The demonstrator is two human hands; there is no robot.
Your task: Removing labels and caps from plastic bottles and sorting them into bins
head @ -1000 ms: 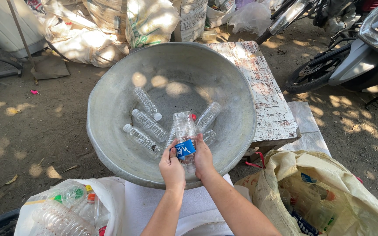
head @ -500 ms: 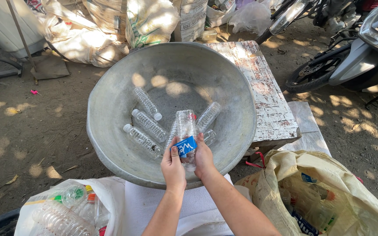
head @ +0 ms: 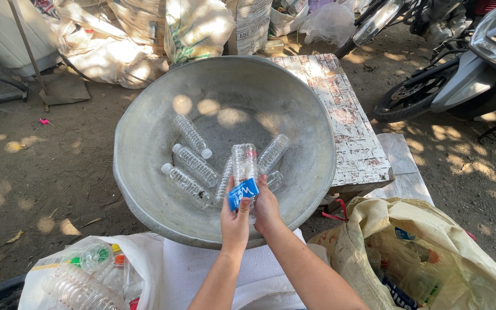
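Both my hands hold one clear plastic bottle point(head: 244, 165) over the near side of a large round metal basin point(head: 144, 166). My left hand point(head: 234, 219) pinches the bottle's blue label point(head: 243, 193), which is partly lifted off. My right hand point(head: 266, 208) grips the bottle's lower end from the right. Several other clear bottles without labels point(head: 193, 165) lie on the basin floor beyond my fingers.
A worn white wooden bench point(head: 351, 132) lies under the basin's right side. A tan sack with plastic waste point(head: 431, 258) sits at right, a white bag of bottles point(head: 81, 275) at lower left. Motorbikes point(head: 477, 63) stand at upper right, filled sacks point(head: 162, 28) behind.
My hands and the bottle stay almost in place; the blue label has come slightly further off the bottle.
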